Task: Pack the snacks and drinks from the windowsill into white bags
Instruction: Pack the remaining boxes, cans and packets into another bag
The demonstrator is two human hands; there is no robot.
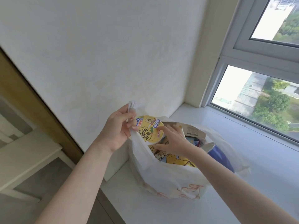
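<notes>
One white bag (169, 175), two noodle cups (149, 131).

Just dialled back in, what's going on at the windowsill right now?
A person is packing a white bag that stands on the windowsill. The left hand pinches one bag handle and holds it up, keeping the mouth open. The right hand reaches into the bag, fingers spread on a yellow-lidded noodle cup near the top. Other packets and a blue cup already sit inside. The sill around the bag shows no loose snacks in view.
</notes>
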